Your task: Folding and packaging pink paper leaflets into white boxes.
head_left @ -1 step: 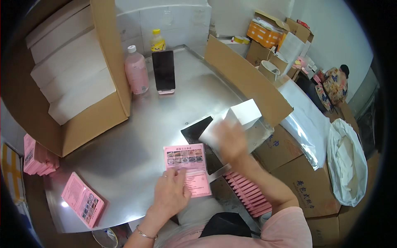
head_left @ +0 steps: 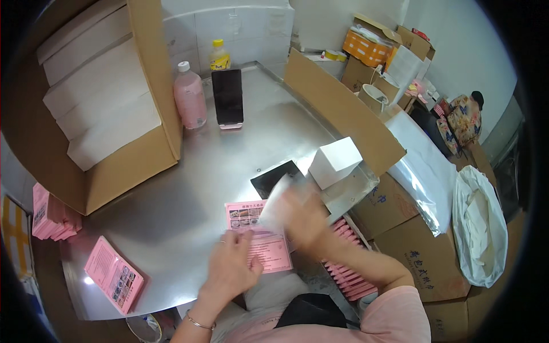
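A pink printed plastic pouch (head_left: 271, 251) lies at the table's near edge, with small food pictures along its top. My left hand (head_left: 231, 266) rests on its left side, thumb and fingers apart and pressing from above. Over the pouch's upper part, my right hand (head_left: 306, 220) is closed on a white tissue-like piece (head_left: 276, 200); motion smears both, so its exact form is unclear. Behind that hand stands a white block of tissues (head_left: 334, 163). A dark flat panel (head_left: 275, 178) lies partly covered beneath the hand.
An open carton (head_left: 128, 177) of white blocks stands at left, beside pink pouch stacks (head_left: 54, 214) and another pink pouch (head_left: 114, 274). A pink bottle (head_left: 190, 97) and a phone on a stand (head_left: 227, 98) are farther back. Pink packs (head_left: 349, 263) fill a box below right.
My right hand has moved left and nearer, away from the white block, bringing the white piece over the pouch. My left hand stays on the pouch, nearly unmoved.
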A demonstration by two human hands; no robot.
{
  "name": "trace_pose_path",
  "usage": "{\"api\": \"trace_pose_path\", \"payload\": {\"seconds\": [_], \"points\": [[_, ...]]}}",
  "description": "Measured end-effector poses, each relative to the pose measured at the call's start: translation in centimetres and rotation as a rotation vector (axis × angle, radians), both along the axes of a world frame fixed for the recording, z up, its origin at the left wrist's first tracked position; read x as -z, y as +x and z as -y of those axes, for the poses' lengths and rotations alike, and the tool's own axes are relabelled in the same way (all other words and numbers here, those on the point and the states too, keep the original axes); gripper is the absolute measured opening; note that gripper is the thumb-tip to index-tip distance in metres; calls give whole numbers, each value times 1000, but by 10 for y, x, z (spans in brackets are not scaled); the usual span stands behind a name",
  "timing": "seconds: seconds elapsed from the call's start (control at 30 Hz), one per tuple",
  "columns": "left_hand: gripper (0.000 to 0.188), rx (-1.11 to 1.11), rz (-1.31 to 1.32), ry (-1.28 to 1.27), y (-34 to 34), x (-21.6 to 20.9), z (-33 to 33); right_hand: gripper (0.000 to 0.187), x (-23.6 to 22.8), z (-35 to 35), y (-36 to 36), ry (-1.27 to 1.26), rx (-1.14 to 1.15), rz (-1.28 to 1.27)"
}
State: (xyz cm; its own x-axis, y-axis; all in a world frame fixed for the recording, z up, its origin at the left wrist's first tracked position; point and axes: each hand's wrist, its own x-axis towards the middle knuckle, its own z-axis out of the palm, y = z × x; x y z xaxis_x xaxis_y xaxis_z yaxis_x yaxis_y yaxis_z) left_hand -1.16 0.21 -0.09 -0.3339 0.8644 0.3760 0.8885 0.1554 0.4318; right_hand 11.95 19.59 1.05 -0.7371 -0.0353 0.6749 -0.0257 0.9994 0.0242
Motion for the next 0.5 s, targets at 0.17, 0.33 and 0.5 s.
{"api": "trace_pose_path", "payload": {"seconds": [0.17, 0.33, 0.5], "points": [[78, 36, -52, 6, -6, -21, 0, 31, 18, 42, -28, 46, -159, 250], [65, -66, -11, -54, -2, -27, 2, 30, 39, -1, -68, -207, 289, 443], [40, 43, 231, -84, -14, -16, 73, 13, 38, -49, -21, -327, 380, 668]]}}
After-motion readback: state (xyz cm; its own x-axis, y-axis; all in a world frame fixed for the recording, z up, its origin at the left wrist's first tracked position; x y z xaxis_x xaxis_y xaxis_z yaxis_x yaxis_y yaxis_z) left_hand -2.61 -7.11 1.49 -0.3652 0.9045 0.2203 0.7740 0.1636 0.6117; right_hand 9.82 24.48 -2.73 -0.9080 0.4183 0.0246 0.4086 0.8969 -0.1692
